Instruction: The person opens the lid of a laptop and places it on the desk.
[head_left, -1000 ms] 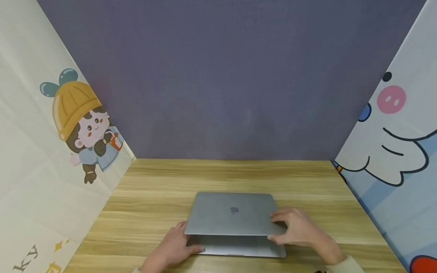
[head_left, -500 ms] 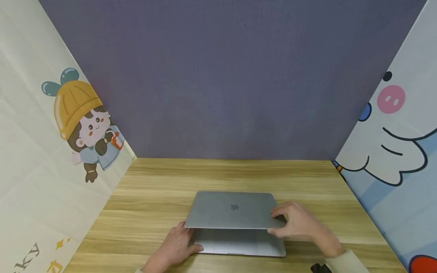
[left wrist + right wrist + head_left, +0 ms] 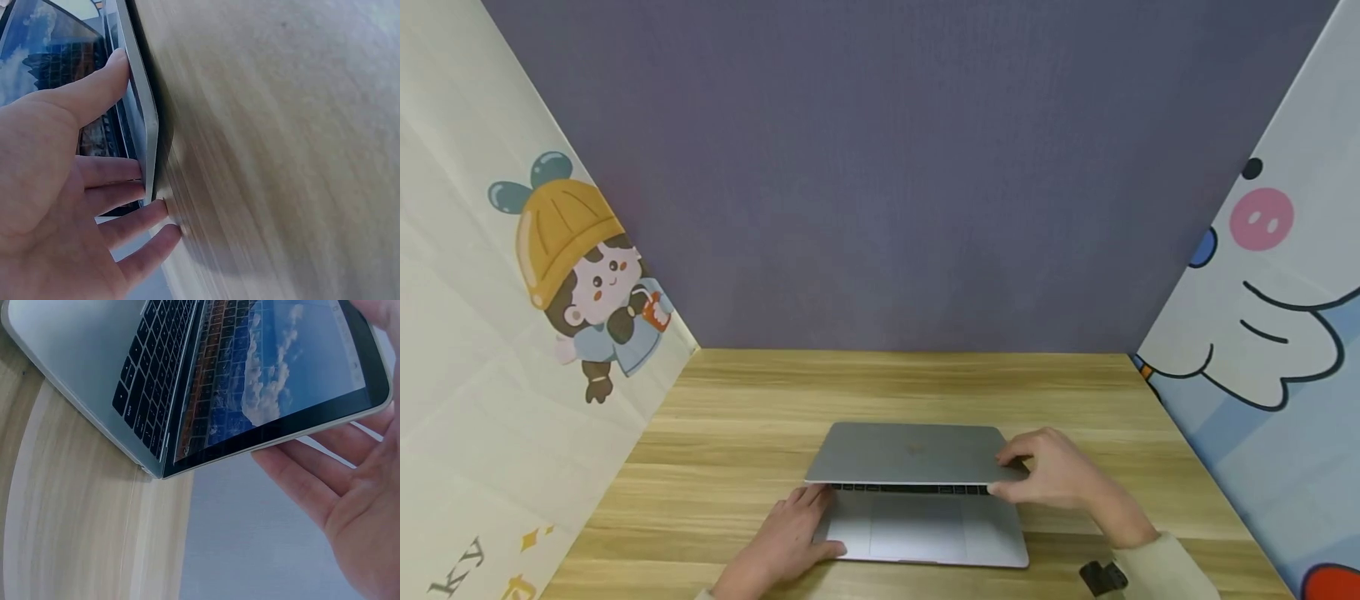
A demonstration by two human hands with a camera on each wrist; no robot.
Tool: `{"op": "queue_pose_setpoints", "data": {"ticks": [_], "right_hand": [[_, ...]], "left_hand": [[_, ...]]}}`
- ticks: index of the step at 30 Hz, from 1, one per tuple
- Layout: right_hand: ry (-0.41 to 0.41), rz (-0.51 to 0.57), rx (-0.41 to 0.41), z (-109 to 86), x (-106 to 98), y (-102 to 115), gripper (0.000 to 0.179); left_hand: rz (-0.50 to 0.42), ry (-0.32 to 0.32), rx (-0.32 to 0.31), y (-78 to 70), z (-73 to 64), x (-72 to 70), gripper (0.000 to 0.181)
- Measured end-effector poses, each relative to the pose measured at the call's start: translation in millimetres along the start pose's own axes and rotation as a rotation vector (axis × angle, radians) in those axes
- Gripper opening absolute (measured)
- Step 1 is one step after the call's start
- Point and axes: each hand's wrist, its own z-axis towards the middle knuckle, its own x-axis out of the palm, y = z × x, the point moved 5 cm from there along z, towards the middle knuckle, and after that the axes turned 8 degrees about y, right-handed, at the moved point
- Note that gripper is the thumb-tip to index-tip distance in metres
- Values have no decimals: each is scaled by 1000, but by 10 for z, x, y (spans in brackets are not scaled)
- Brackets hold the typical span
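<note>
**Silver-grey metal laptop (image 3: 925, 529), lid partly raised**

Laptop sits on the pale wood-grain bench (image 3: 737, 442), about midway between its left and right edges, well in from the far edge. Right hand (image 3: 1052, 471), in a cream sleeve (image 3: 1165, 571), grasps the lid (image 3: 910, 454) near its front right corner; I make out fingers on the outer face, thumb at the front edge. Left hand (image 3: 786, 533) is unclenched, fingers extended: it rests at the base's front left corner, thumb on the front edge, fingers along the left side. Two of its fingertips reach past the corner; whether they touch the bench I cannot tell. From the right wrist I get black keys (image 3: 147, 369) and a lit screen (image 3: 300, 356) showing white clouds on blue. Dark grey-purple panel (image 3: 910, 167) behind the far edge.
</note>
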Motion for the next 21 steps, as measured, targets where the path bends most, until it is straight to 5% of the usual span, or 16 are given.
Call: {"op": "queue_pose_setpoints", "data": {"ticks": [21], "right_hand": [[-29, 80, 37, 101, -121, -40, 28]], "left_hand": [[-33, 55, -17, 15, 22, 29, 84]]}}
